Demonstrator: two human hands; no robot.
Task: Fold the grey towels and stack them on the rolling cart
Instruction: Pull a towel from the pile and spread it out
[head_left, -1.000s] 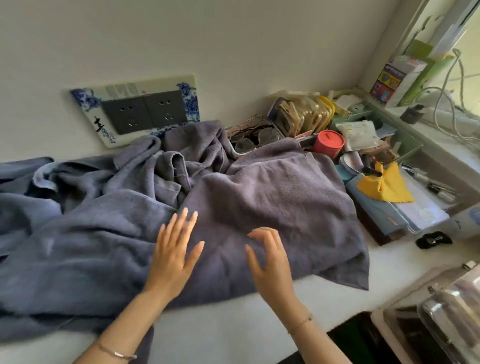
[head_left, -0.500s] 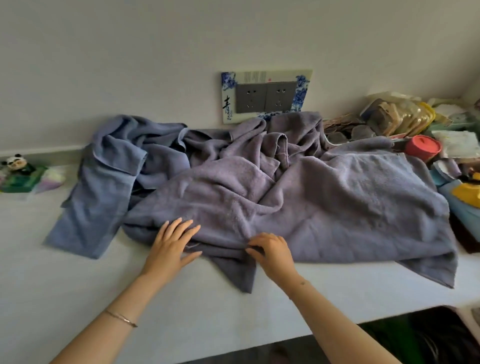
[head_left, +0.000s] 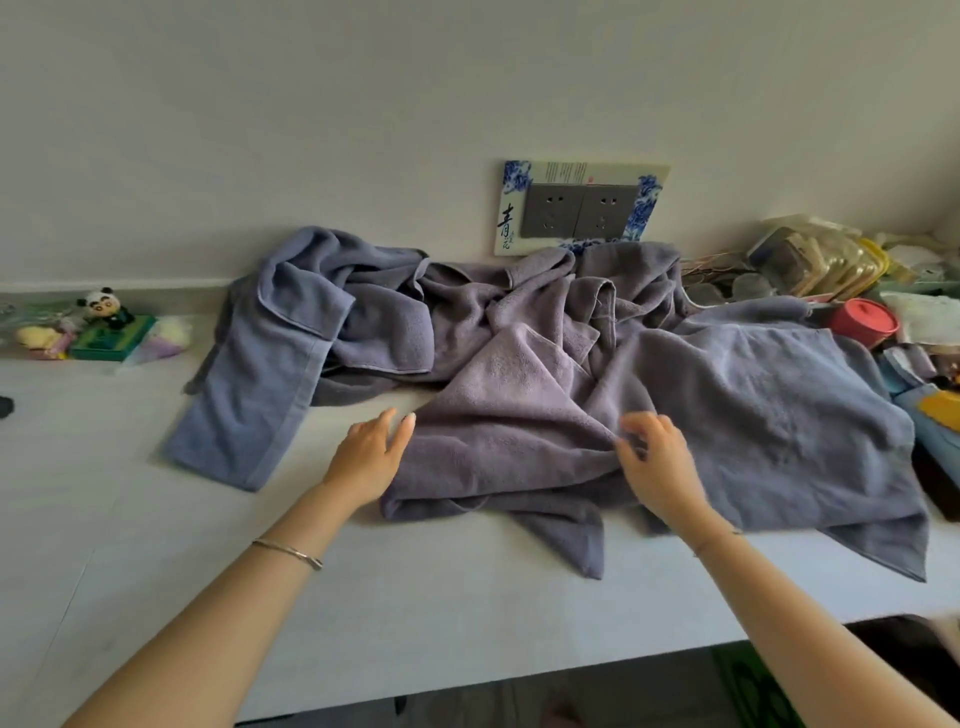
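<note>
A heap of grey towels lies rumpled on the white counter (head_left: 156, 545) against the wall. The topmost purplish-grey towel (head_left: 519, 431) is bunched in the middle. A larger one (head_left: 779, 410) spreads to the right, and a bluish one (head_left: 260, 395) hangs out flat to the left. My left hand (head_left: 371, 452) rests with fingers apart at the left edge of the middle towel. My right hand (head_left: 657, 457) lies on the cloth with fingers curled, pinching a fold. No rolling cart is in view.
A socket plate with blue-and-white trim (head_left: 579, 208) sits on the wall behind the heap. A panda figure and small toys (head_left: 106, 327) stand at the far left. A red lidded pot (head_left: 862, 322) and packed clutter (head_left: 821, 260) crowd the right end.
The view has swung left from the cluttered right end. Both hands moved up from the towel's near edge onto the middle towel, and the cloth has bunched more between them.
</note>
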